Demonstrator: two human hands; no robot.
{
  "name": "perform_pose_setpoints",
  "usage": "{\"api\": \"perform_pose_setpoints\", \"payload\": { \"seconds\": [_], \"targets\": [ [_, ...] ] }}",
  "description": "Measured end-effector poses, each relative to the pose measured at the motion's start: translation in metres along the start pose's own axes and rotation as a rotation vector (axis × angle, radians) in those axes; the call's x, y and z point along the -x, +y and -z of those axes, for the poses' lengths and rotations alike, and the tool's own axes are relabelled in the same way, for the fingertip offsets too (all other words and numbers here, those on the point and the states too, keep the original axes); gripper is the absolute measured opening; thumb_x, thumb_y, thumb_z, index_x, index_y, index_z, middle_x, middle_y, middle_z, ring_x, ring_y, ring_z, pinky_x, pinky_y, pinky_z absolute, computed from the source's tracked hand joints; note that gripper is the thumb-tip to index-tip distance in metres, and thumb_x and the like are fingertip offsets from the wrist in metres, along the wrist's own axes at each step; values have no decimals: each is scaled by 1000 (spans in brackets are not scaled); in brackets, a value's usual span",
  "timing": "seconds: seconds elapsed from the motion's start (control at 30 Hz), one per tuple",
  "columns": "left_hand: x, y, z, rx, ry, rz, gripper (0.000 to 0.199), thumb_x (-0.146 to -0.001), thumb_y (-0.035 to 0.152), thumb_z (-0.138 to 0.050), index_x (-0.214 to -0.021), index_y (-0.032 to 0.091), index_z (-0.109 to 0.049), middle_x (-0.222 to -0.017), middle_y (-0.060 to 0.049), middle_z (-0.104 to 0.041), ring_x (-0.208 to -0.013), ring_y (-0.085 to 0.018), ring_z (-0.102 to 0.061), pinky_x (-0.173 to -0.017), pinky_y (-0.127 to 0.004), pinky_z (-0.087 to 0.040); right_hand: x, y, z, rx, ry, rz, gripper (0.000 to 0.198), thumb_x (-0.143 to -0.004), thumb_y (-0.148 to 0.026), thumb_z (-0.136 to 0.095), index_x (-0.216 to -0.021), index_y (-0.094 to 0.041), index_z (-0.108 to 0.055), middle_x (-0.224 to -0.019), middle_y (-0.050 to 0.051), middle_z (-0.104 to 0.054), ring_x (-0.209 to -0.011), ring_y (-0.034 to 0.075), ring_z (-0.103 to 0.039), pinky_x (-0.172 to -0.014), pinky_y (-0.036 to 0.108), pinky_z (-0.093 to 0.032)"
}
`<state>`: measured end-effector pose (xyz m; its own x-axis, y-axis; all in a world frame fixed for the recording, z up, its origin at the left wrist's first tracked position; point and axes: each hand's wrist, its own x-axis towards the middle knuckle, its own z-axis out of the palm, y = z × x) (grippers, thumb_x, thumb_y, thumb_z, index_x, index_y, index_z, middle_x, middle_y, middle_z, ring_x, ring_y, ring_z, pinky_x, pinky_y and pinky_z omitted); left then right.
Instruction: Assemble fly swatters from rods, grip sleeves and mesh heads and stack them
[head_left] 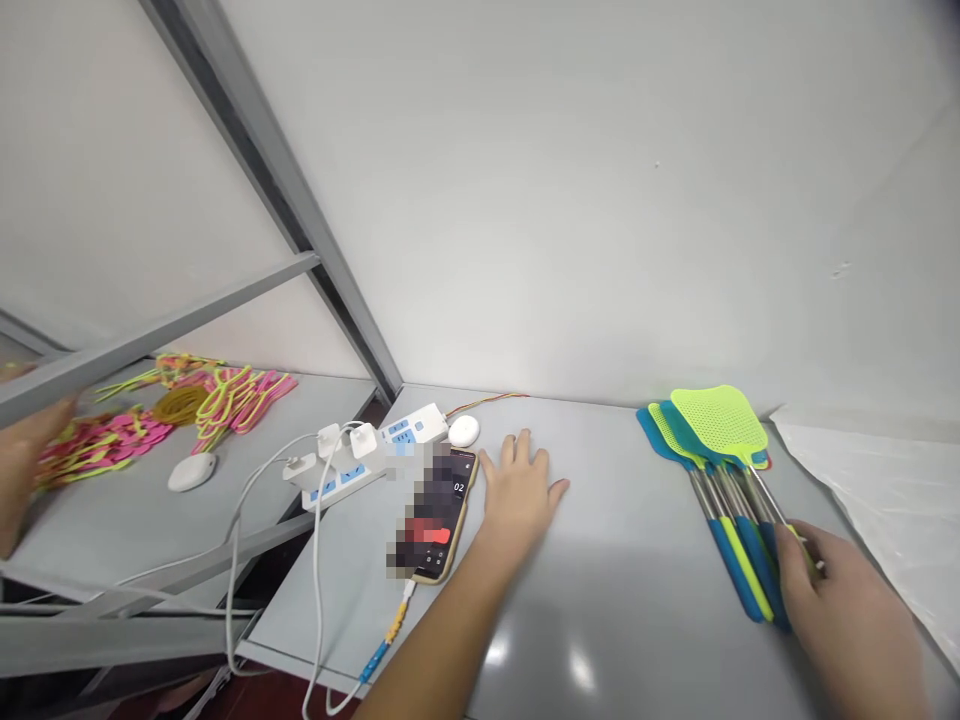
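Observation:
My left hand (520,485) lies on the grey tabletop (600,560) with its fingers spread, holding nothing. Right beside it is a phone (459,500) with a cable plugged into its lower end. At the right, my right hand (832,590) is closed around the handle of a fly swatter (720,420) with a lime-green mesh head. That swatter rests on top of a stack of several blue and lime fly swatters (739,570), whose metal shafts lie side by side. My palm and fingers hide the end of the held handle.
A white power strip (420,425) with chargers and white cables (319,570) stands left of the phone. Near it sits a round white device (464,431). Beyond a metal frame (300,240), pink and yellow cords (240,400) lie near another person's arm (30,460). White plastic sheeting (877,520) is at right.

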<state>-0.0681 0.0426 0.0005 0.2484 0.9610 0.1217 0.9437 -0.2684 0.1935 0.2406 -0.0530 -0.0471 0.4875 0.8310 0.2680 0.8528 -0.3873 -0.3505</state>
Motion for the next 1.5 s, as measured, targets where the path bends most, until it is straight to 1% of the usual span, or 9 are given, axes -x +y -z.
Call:
{"api": "perform_pose_setpoints", "payload": {
  "seconds": [0.13, 0.27, 0.47, 0.6, 0.77, 0.9, 1.1, 1.37, 1.5],
  "targets": [
    [1, -10, -3, 1, 26, 56, 39, -87, 48, -49, -112, 21, -61, -146, -17, -37, -131, -40, -30, -100, -72, -18, 1, -3, -2, -14, 19, 35, 39, -86, -51, -41, -100, -21, -63, -94, 11, -67, -76, 29, -61, -60, 38, -44],
    [-2, -20, 2, 16, 26, 119, 43, -87, 51, -47, -113, 19, -61, -146, -20, -36, -132, -42, -29, -97, -74, -18, 0, -2, -4, -30, 24, 55, 39, -86, -52, -40, -98, -21, -61, -92, 10, -66, -77, 28, -61, -64, 38, -45],
    [-9, -33, 10, 37, -9, 157, 50, -89, 57, -38, -114, 19, -59, -146, -20, -34, -130, -41, -30, -91, -68, -32, -1, 2, -9, -90, 20, 42, 36, -85, -52, -41, -96, -23, -59, -95, 6, -65, -81, 26, -60, -71, 37, -45],
    [-7, -21, 9, 36, 16, 91, 50, -91, 55, -37, -114, 18, -59, -143, -20, -37, -127, -40, -35, -90, -61, -38, -2, 3, -10, -94, 14, 50, 37, -86, -53, -42, -95, -22, -60, -93, 7, -63, -82, 26, -60, -70, 37, -44],
    [2, 6, 0, 30, 8, -69, 40, -91, 50, -42, -108, 20, -62, -140, -16, -44, -126, -36, -37, -96, -58, -34, -3, 5, -12, -86, 39, 84, 38, -85, -52, -43, -95, -21, -63, -88, 8, -61, -82, 26, -59, -74, 38, -44],
    [6, 13, -6, -23, -7, -130, 36, -91, 49, -44, -105, 20, -62, -134, -15, -48, -124, -33, -38, -97, -57, -34, -4, 6, -15, -53, 46, 104, 37, -87, -50, -41, -94, -20, -62, -86, 8, -60, -83, 26, -58, -76, 38, -44],
    [10, 13, -6, -98, 19, -120, 35, -91, 48, -45, -104, 20, -61, -130, -14, -51, -124, -32, -39, -97, -62, -33, -7, 12, -20, -26, 68, 134, 36, -88, -47, -39, -92, -18, -60, -85, 9, -61, -82, 27, -56, -76, 39, -43],
    [16, 18, 2, -136, 15, -83, 35, -90, 47, -48, -108, 20, -61, -138, -16, -48, -130, -37, -36, -94, -64, -35, -10, 11, -20, -10, 66, 133, 35, -88, -42, -38, -91, -16, -60, -86, 12, -63, -86, 29, -55, -78, 39, -42],
    [41, 15, 0, -139, 71, -116, 33, -91, 43, -46, -112, 21, -60, -143, -13, -44, -133, -33, -34, -100, -58, -33, -11, 10, -18, -16, 47, 122, 34, -88, -42, -39, -91, -16, -60, -87, 12, -64, -87, 29, -55, -79, 39, -41]
  ]
}}
